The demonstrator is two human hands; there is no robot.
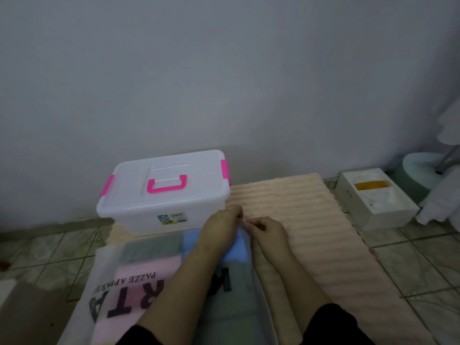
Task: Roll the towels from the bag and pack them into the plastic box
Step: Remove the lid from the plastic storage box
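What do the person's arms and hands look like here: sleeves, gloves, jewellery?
Both hands, left hand and right hand, are bare: no gloves, rings or watch show. The forearms are uncovered; black sleeves begin near the elbows at the frame's bottom edge.

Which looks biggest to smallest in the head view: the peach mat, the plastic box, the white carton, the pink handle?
1. Peach mat, though its near end sits close to the camera, which inflates it.
2. Plastic box.
3. White carton.
4. Pink handle, on the box lid.
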